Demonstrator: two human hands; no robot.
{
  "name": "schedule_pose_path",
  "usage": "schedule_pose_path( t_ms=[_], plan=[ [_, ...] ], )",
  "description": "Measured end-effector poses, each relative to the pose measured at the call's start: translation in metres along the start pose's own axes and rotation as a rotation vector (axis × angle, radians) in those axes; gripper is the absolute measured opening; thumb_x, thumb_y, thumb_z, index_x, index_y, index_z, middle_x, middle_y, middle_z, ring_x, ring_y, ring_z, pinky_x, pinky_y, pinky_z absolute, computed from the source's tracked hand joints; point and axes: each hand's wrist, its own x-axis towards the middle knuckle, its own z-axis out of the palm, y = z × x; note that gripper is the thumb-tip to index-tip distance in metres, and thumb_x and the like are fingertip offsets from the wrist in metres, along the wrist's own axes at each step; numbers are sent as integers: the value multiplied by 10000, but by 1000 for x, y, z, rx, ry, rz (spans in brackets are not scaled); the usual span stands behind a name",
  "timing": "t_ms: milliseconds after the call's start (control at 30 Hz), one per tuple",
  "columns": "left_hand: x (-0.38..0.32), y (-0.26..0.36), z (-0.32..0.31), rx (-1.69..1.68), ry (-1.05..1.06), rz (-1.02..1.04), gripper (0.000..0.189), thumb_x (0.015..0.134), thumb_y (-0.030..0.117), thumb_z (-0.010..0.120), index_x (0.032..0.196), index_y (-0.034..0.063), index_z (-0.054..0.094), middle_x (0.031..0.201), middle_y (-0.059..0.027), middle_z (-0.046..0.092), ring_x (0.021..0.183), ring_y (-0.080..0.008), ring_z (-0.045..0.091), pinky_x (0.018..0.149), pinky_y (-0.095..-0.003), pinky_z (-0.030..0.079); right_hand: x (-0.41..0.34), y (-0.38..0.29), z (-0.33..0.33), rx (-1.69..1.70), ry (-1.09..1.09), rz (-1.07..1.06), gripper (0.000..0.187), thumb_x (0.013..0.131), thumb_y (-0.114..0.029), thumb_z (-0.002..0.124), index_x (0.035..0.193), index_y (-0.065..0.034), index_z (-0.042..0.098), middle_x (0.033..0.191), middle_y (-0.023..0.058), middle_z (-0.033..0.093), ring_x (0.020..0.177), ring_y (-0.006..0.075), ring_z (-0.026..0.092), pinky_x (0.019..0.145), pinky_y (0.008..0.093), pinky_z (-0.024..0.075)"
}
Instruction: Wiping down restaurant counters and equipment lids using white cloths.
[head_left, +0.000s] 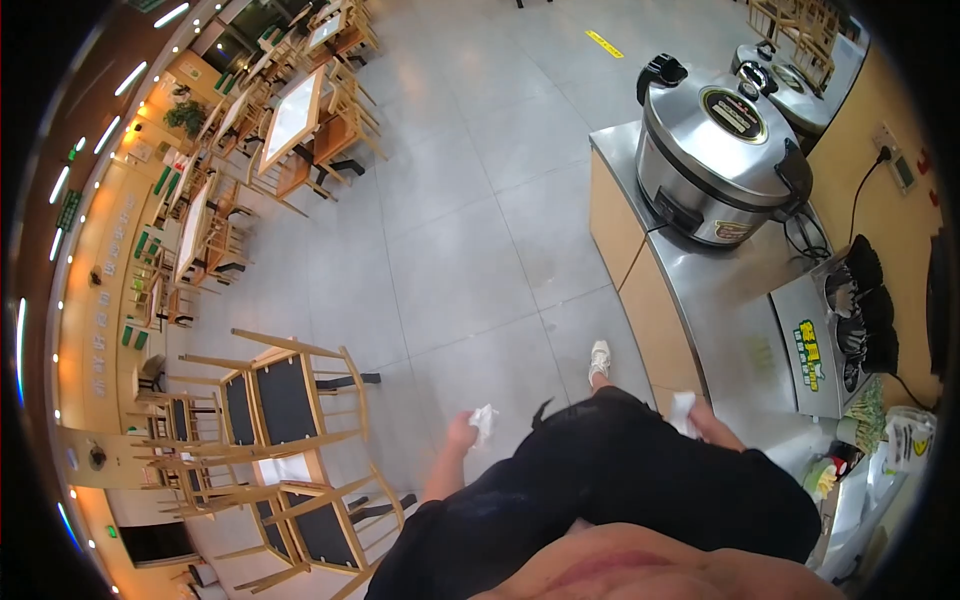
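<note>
At my left side, my left hand (462, 430) is closed on a crumpled white tissue (484, 424), held over the grey floor. My right hand (703, 418) hangs beside the counter front and grips a white folded tissue or cloth (682, 411); its exact kind is hard to tell. Close to that hand runs the steel countertop (712, 315) above pale wood cabinet doors (664, 322). A large stainless-steel electric rice cooker (724, 165), lid down, stands on the counter's far part. Nearer, a steel cutlery dispenser (806, 352) bears writing and has black bag-lined holders.
Upturned wooden chairs (285, 401) rest on tables at the left. More dining tables (295, 116) with chairs line the far left. A second cooker (787, 79) sits behind the first. A power cord (859, 191) hangs from the wall. A yellow strip (604, 43) marks the tiled floor (465, 247).
</note>
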Motion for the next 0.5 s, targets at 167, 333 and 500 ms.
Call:
schedule_pose_path(
  t_ms=[167, 333, 500],
  plan=[
    [9, -3, 14, 329, -13, 41, 487, 829, 54, 590, 1309, -3, 649, 1183, -242, 721, 1144, -403, 682, 984, -455, 534, 63, -236, 23, -410, -81, -217, 364, 893, -103, 506, 1193, -24, 697, 1088, 188, 736, 1038, 327, 695, 908, 459, 515],
    [59, 44, -27, 285, -8, 41, 490, 833, 65, 583, 1314, -8, 644, 1176, -244, 722, 1138, -403, 685, 980, -456, 535, 127, -357, 29, -333, -174, -273, 395, 864, -83, 493, 1198, -9, 691, 1129, 221, 730, 1075, 374, 689, 919, 465, 516],
    [126, 70, -61, 245, -60, 49, 494, 838, 77, 576, 1319, -13, 638, 1169, -245, 723, 1132, -402, 687, 976, -457, 536, 165, -376, 34, -432, -117, -174, 420, 858, -92, 514, 1232, -11, 688, 1168, 239, 723, 1111, 387, 684, 939, 462, 518]
  ],
)
